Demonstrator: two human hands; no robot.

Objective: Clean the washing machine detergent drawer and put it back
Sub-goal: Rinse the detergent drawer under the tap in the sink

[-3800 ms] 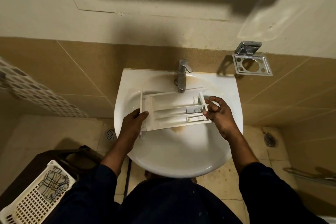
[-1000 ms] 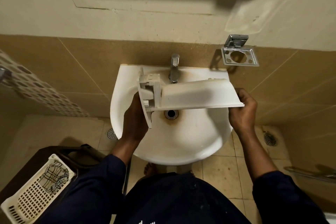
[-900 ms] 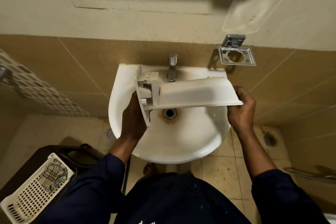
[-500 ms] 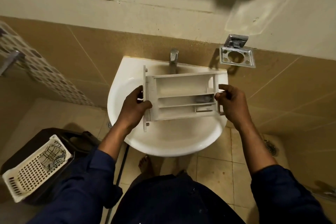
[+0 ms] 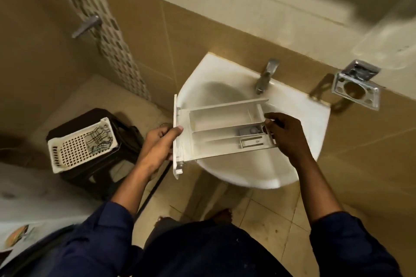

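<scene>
Plastic, white and matte, makes up the detergent drawer [image 5: 220,132]: a long rectangular tray, open side up, split lengthwise by thin ribs into 3 troughs, with a flat front panel standing on edge at its left end. A small grey cap [image 5: 249,131] sits near the rear of the middle trough. The drawer is held level in the air over the front left part of the glossy white sink [image 5: 258,177], its panel jutting past the basin's left rim.

The left hand [image 5: 157,148] grips the panel, thumb laid over its top edge and fingers curled out of sight behind it. The right hand [image 5: 286,135] pinches the rear wall, and its fingertips cover that end's corner. Dark blue sleeves [image 5: 108,231] cover both forearms.

The drawer hides the basin's drain. A pale surface [image 5: 27,198] at lower left is blurred and cut by the frame edge; what it is cannot be told.

A chrome tap [image 5: 265,76] stands at the basin's back. A chrome square holder [image 5: 355,87] with a round opening is fixed to the tan wall tiles on the right. On the left, a white perforated basket [image 5: 83,144] rests on a dark stool [image 5: 105,164], near a patterned tile strip [image 5: 117,51] carrying 2 metal wall valves [image 5: 86,26].
</scene>
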